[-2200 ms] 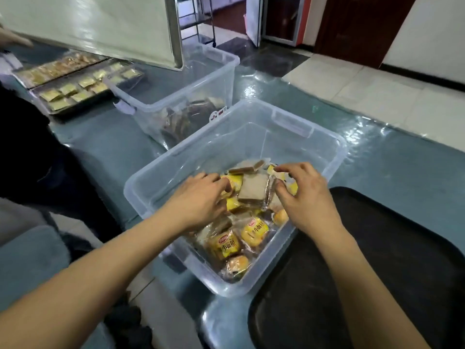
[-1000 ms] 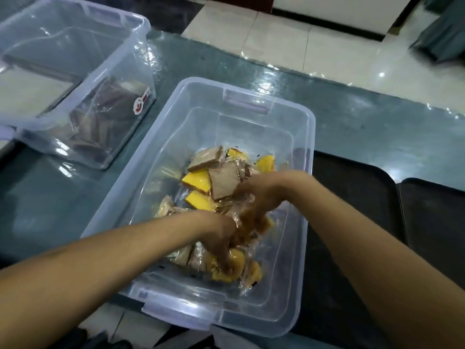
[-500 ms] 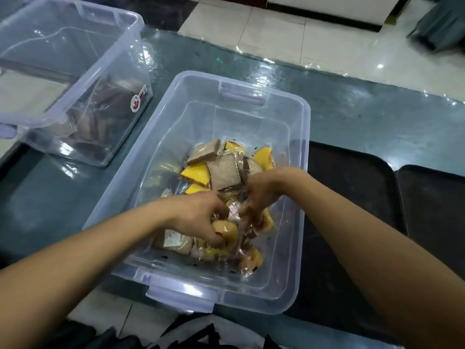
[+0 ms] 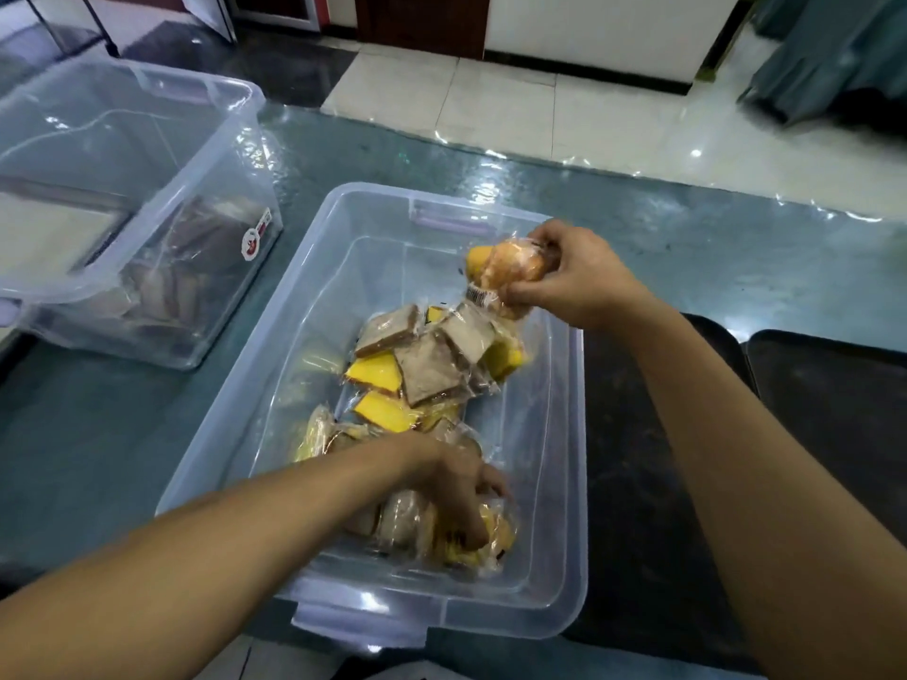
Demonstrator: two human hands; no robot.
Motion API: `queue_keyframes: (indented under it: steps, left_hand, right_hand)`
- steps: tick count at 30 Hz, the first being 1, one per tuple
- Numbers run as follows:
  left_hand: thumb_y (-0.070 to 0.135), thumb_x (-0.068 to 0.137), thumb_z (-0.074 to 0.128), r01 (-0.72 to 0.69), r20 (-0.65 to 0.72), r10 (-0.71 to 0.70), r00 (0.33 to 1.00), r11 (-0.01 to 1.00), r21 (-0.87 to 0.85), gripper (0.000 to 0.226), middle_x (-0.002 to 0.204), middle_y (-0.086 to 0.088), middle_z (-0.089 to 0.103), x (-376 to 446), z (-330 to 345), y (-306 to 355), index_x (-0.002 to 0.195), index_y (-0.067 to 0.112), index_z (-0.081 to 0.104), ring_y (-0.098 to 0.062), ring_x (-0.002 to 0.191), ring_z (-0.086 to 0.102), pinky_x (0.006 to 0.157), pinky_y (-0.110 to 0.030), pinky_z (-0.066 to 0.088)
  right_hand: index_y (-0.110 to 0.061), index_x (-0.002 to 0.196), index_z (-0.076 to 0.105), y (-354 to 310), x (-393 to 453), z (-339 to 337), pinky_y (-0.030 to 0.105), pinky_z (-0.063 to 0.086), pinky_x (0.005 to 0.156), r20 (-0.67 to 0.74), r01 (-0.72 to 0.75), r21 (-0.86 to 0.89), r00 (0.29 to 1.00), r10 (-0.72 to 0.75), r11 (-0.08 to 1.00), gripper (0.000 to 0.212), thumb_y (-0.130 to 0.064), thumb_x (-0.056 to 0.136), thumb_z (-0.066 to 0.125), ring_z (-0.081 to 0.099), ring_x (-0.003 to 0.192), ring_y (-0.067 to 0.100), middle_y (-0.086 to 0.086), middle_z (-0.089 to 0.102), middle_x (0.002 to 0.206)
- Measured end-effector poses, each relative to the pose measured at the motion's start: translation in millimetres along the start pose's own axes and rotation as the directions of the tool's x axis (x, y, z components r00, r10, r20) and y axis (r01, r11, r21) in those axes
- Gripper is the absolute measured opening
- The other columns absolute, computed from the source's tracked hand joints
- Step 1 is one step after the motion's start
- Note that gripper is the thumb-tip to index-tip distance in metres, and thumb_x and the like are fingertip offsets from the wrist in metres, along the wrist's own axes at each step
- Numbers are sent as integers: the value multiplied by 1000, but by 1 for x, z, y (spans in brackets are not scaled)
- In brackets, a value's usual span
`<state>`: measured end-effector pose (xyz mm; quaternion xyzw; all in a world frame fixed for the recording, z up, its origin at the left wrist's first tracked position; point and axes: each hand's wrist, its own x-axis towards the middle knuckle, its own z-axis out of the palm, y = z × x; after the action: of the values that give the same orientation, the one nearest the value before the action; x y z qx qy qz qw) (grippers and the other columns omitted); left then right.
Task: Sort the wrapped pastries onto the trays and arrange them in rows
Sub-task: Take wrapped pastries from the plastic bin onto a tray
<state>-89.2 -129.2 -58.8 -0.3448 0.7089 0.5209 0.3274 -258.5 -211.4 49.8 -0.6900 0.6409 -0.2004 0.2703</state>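
Pastries lifted from clear plastic bin [image 4: 314, 306], centre frame.
Right hand [image 4: 579, 277] gripped wrapped orange buns [image 4: 510, 267] above the bin; left hand [image 4: 456, 478] curled around yellow packets [image 4: 471, 542] inside. Slippery film risked dropping one short of the black trays [image 4: 834, 395].

Left hand [image 4: 456, 488] is motion-blurred, fingertips buried among the wrapped pastries [image 4: 422, 370] at the near end of the clear bin [image 4: 569, 483]; can't tell what it grips. Right hand [image 4: 574, 277] covers part of the orange bun [image 4: 510, 267]; wrapper print unreadable. Second bin [image 4: 162, 198], far left, cut by the frame edge, contents just brown blur. Dark trays [image 4: 834, 409] on the right run out of frame, partly behind the right forearm.
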Motion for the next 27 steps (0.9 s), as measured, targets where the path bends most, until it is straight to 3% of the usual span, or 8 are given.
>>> queue_keyframes:
  steps: [5, 7, 10, 13, 16, 20, 23, 27]
  left_hand:
    - [27, 88, 73, -29, 10, 29, 1000, 1000, -5, 71, 149, -1, 41, -4, 5, -8, 150, 35, 39, -28, 131, 45, 105, -46, 47]
    - [29, 88, 72, -76, -18, 78, 997, 995, 65, 67, 131, 1, 50, -8, 8, -8, 147, 33, 41, -25, 120, 50, 90, -36, 50]
    - [28, 85, 75, -158, -118, 170, 978, 982, 107, 55, 100, 14, 48, -19, 5, -11, 134, 32, 51, -16, 99, 50, 68, -25, 41]
    - [25, 83, 78, -194, -303, 205, 931, 979, 67, 59, 116, 12, 51, -45, -11, -11, 134, 34, 51, -12, 105, 50, 77, -24, 43]
    - [27, 77, 78, -226, -561, 286, 777, 958, 175, 51, 113, 8, 49, -70, -28, -10, 123, 34, 58, -12, 101, 51, 80, -27, 48]
    - [48, 60, 69, -240, -840, 291, 459, 950, 198, 49, 103, 8, 49, -90, -46, -2, 107, 40, 61, -16, 95, 54, 85, -34, 49]
    - [54, 56, 59, -262, -913, 313, 260, 933, 245, 56, 101, 7, 47, -100, -53, 25, 109, 38, 61, -21, 95, 54, 88, -38, 49]
    - [45, 63, 67, -260, -913, 384, 137, 903, 341, 51, 104, 6, 44, -98, -49, 84, 112, 35, 59, -24, 101, 51, 87, -43, 50]
  right_hand:
    - [-20, 112, 56, 13, -12, 3, 8, 46, 64, -191, -32, 175, 979, 66, 984, 49, -23, 75, 88, 59, 77, 0, -14, 60, 92]
    - [-22, 112, 55, 15, -17, 8, 6, 45, 64, -227, -40, 192, 970, 84, 981, 50, -24, 75, 89, 59, 79, -2, -15, 59, 94]
    - [-25, 114, 54, 17, -25, 15, 6, 43, 67, -299, -43, 209, 948, 106, 977, 52, -29, 75, 89, 59, 86, -3, -13, 60, 99]
    - [-25, 118, 55, 15, -35, 14, 13, 48, 74, -365, -24, 244, 924, 115, 970, 55, -31, 76, 88, 62, 92, -1, -11, 62, 104]
    - [-27, 117, 55, 12, -49, 8, 6, 48, 72, -432, 2, 276, 894, 122, 961, 52, -30, 77, 88, 62, 92, -2, -12, 63, 105]
    - [-31, 115, 57, 15, -73, -8, 15, 53, 80, -559, 38, 356, 809, 181, 934, 52, -32, 75, 89, 66, 95, -1, -15, 66, 104]
    - [-35, 115, 55, 28, -97, -30, 10, 51, 81, -616, 46, 388, 756, 222, 921, 54, -31, 74, 90, 64, 93, -9, -21, 64, 102]
    - [-34, 114, 55, 65, -139, -59, 12, 50, 78, -634, -1, 388, 725, 268, 922, 55, -35, 73, 91, 63, 92, -8, -21, 64, 103]
